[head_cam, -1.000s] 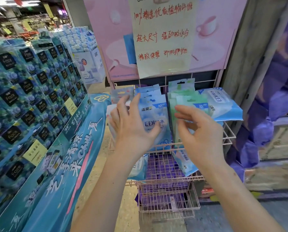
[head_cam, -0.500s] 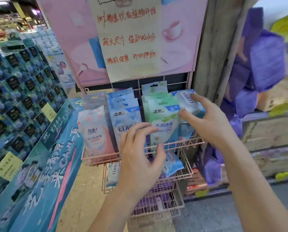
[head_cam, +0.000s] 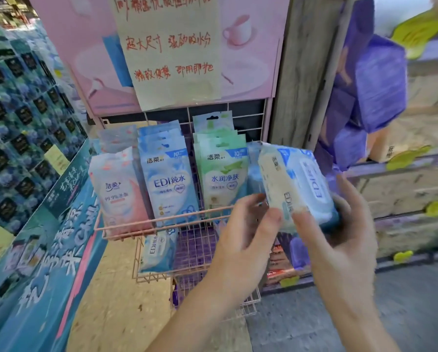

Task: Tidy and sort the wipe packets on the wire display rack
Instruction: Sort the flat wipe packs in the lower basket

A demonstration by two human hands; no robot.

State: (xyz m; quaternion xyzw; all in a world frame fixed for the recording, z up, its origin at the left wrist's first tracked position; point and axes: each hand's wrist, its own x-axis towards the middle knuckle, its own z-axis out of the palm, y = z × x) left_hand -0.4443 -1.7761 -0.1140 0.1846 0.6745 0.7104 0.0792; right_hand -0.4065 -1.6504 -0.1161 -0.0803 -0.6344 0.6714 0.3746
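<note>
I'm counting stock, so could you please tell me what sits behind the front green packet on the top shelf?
Behind the front green packet more green packets stand in a row, only their top edges showing. Their count and lower parts are covered.

Left hand (head_cam: 240, 240) hides rack's (head_cam: 146, 222) lower right tiers; sign (head_cam: 169, 52) top cropped; purple packs (head_cam: 375, 82) blurred.

Bright, even store lighting; edges blurred and bowed by the wide lens.
</note>
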